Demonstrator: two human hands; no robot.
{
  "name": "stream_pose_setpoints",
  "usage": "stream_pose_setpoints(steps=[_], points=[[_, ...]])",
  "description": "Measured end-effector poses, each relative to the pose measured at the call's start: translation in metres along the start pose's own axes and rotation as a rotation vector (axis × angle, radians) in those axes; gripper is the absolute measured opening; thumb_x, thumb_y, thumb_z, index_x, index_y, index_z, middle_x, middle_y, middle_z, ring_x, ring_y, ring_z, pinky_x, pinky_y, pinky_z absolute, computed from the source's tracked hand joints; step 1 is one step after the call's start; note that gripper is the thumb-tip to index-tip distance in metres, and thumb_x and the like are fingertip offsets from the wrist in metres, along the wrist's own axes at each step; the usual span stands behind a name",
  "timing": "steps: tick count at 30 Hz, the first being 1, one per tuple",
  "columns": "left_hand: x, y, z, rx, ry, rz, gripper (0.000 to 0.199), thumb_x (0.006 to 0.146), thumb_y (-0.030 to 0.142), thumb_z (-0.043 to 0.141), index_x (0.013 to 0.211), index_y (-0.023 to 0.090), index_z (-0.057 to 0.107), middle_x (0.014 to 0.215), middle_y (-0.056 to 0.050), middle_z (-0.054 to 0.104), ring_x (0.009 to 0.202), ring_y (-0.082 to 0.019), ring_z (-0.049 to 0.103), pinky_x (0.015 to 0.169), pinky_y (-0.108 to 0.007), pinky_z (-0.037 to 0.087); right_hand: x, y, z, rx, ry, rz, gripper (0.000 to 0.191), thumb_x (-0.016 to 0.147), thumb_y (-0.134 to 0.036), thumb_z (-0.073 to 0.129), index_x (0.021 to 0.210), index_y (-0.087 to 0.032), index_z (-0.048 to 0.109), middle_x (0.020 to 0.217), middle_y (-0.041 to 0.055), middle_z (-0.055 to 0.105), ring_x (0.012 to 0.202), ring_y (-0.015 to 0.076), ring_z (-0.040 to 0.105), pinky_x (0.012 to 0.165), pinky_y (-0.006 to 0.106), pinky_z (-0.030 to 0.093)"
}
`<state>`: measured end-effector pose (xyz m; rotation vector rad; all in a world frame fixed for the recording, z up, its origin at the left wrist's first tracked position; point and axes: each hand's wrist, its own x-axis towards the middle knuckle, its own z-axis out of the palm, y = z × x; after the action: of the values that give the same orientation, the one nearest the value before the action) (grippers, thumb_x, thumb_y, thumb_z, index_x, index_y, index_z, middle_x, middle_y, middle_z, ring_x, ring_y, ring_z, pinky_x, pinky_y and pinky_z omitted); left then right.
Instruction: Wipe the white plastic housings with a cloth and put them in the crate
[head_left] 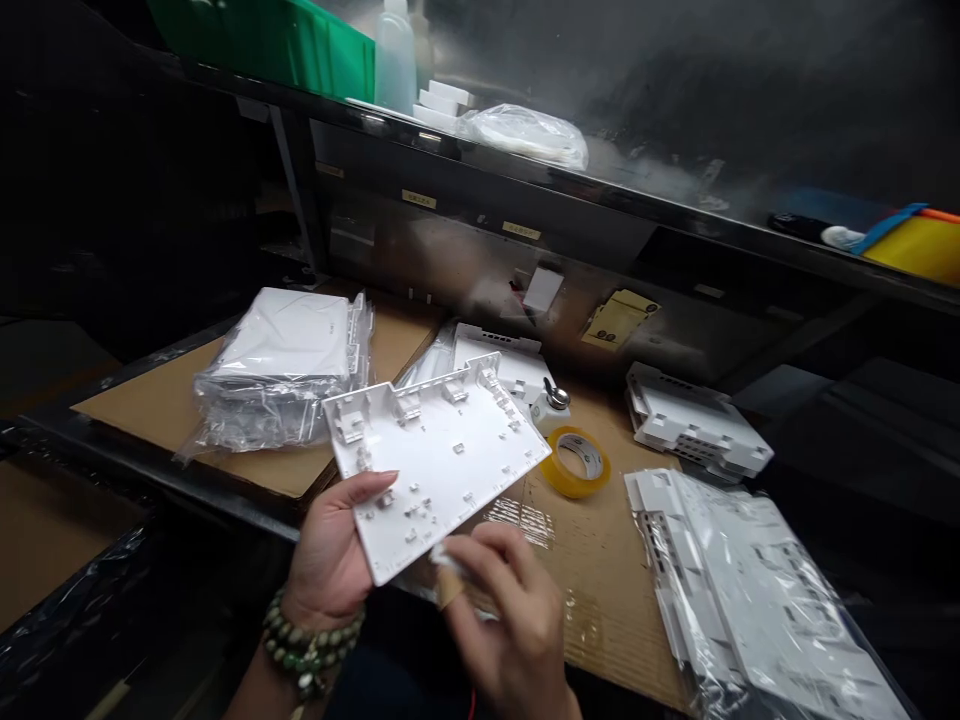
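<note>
My left hand (334, 545) grips a white plastic housing panel (439, 465) by its lower left corner, thumb on the inner face. The panel is tilted, its inner side with small clips and posts facing me. Just below its lower edge, my right hand (510, 600) is closed in a pinch on a small white wad (438, 553), too small to identify. A tan covering wraps one fingertip of that hand. Whether the wad touches the panel edge, I cannot tell.
Bagged white panels (281, 340) are stacked at left on cardboard. A yellow tape roll (576, 462) lies behind my hands, beside a small metal-topped bottle (553, 398). More white housings (697, 420) and a plastic-wrapped stack (765, 590) stand at right. A shelf (637, 200) crosses above.
</note>
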<state>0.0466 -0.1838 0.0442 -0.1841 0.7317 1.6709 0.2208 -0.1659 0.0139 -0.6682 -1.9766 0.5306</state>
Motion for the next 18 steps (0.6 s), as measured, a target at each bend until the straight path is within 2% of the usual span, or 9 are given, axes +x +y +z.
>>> stream_pose_setpoints(steps=[3,5,6,9,12,15,18], points=[[-0.001,0.017,-0.019,0.09,0.037,0.006,0.09,0.078,-0.002,0.049,0.162,0.015,0.023,0.127,-0.016,0.074,0.126,-0.041,0.062,0.109,-0.066,0.047,0.011,0.026,-0.033,-0.101,0.199,0.142,0.016,0.093,-0.014,0.067,0.106,-0.022,0.073,0.098,0.0045,0.063,0.083,0.0137,0.066,0.069,0.023,0.059],[-0.001,0.028,-0.035,0.122,0.066,-0.015,0.091,0.081,0.005,0.051,0.163,0.024,0.018,0.128,-0.008,0.073,0.13,-0.039,0.058,0.107,-0.064,0.048,0.018,0.04,-0.055,-0.173,0.334,0.196,0.013,0.094,-0.018,0.068,0.103,-0.024,0.074,0.099,0.0037,0.063,0.086,0.0136,0.065,0.069,0.022,0.058],[0.0,0.033,-0.045,0.133,0.093,-0.045,0.092,0.081,0.009,0.052,0.163,0.029,0.017,0.125,-0.003,0.074,0.13,-0.038,0.057,0.106,-0.063,0.048,0.02,0.045,-0.062,-0.186,0.363,0.213,0.012,0.094,-0.019,0.069,0.103,-0.024,0.075,0.099,0.0035,0.063,0.087,0.0138,0.065,0.07,0.022,0.058],[0.007,0.042,-0.073,0.231,-0.013,-0.113,0.101,0.077,0.006,0.05,0.161,0.041,0.006,0.117,0.007,0.075,0.13,-0.035,0.055,0.1,-0.063,0.052,0.023,0.049,-0.07,-0.119,0.275,0.231,0.013,0.095,-0.019,0.068,0.104,-0.025,0.075,0.1,0.0031,0.063,0.089,0.014,0.066,0.073,0.023,0.059],[0.016,0.046,-0.094,0.332,-0.075,-0.181,0.107,0.077,0.005,0.049,0.158,0.045,-0.008,0.112,0.01,0.072,0.122,-0.034,0.06,0.093,-0.062,0.057,0.021,0.047,-0.063,-0.072,0.215,0.243,0.014,0.095,-0.018,0.066,0.105,-0.024,0.074,0.098,0.0028,0.063,0.086,0.0132,0.066,0.071,0.022,0.059],[0.022,0.047,-0.105,0.342,-0.102,-0.21,0.11,0.079,0.004,0.05,0.153,0.046,-0.018,0.116,0.01,0.069,0.117,-0.035,0.061,0.094,-0.063,0.056,0.015,0.049,-0.058,-0.044,0.208,0.232,0.015,0.096,-0.018,0.065,0.106,-0.024,0.073,0.097,0.0028,0.062,0.084,0.0125,0.066,0.07,0.021,0.059],[0.023,0.047,-0.111,0.299,-0.132,-0.203,0.114,0.078,0.0,0.053,0.15,0.047,-0.023,0.121,0.008,0.065,0.116,-0.037,0.06,0.097,-0.066,0.054,0.012,0.058,-0.06,-0.043,0.133,0.218,0.015,0.097,-0.019,0.063,0.106,-0.022,0.073,0.098,0.0042,0.063,0.085,0.014,0.067,0.073,0.024,0.061]])
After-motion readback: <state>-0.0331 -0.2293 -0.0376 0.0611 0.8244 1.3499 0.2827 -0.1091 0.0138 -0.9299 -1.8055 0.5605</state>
